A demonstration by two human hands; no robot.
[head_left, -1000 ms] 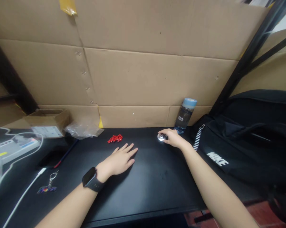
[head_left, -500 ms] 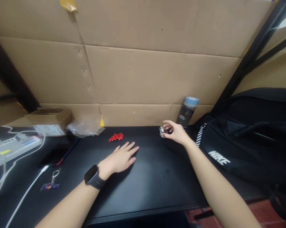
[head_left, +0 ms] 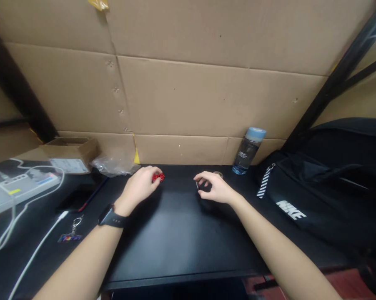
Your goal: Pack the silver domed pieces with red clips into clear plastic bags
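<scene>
My left hand (head_left: pixel 141 186), with a black watch on its wrist, has its fingers curled round a bunch of small red pieces (head_left: pixel 158 178) at the back left of the black table. Thumb and fingertips press in on the bunch, partly hiding it. Right of it, my right hand (head_left: pixel 213 186) pinches a thin, shiny piece (head_left: pixel 197 183) seen nearly edge-on, perhaps a lid. Just behind that hand, a small round clear object (head_left: pixel 218 174) rests on the table, mostly hidden by the knuckles.
A blue-capped bottle (head_left: pixel 248 152) stands at the back right, beside a black bag (head_left: pixel 325 187). On the left are a cardboard box (head_left: pixel 71 154), clear plastic wrap (head_left: pixel 114 164), a white power strip (head_left: pixel 25 187) with cables, a dark phone and a keychain (head_left: pixel 71 237). Cardboard walls the back.
My left hand has gone from lying spread on the table to closing round the red bunch. My right hand has moved left with a thin piece, leaving the round object behind.
</scene>
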